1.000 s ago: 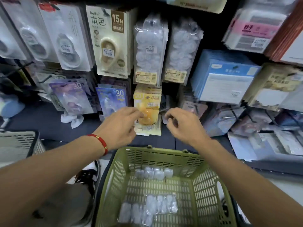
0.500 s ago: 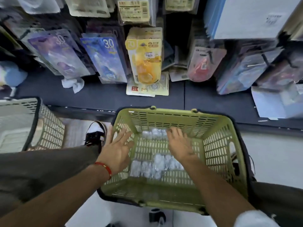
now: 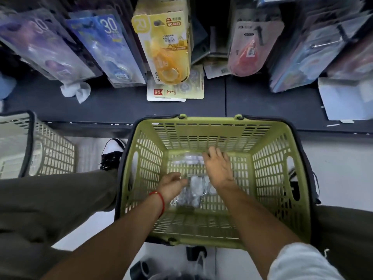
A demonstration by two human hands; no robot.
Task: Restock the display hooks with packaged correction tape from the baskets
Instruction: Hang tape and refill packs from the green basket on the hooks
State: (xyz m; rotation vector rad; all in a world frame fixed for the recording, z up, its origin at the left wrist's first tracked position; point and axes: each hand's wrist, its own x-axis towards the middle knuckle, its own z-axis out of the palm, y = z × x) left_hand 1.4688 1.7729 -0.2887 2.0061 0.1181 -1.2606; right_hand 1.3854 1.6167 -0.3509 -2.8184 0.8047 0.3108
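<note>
Below the dark shelf [image 3: 121, 106], inside the green basket [image 3: 282, 178], clear packs [image 3: 193, 188] lie between both hands: left hand [image 3: 171, 185] curling onto them, right hand [image 3: 219, 168] flat, fingers spread.

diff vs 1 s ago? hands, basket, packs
Both hands dropped from the yellow hanging pack into the green basket. The left hand now closes its grip on the near clear pack; the right hand reaches, fingers straight, to the far clear pack. Basket, both packs and display unchanged.
</note>
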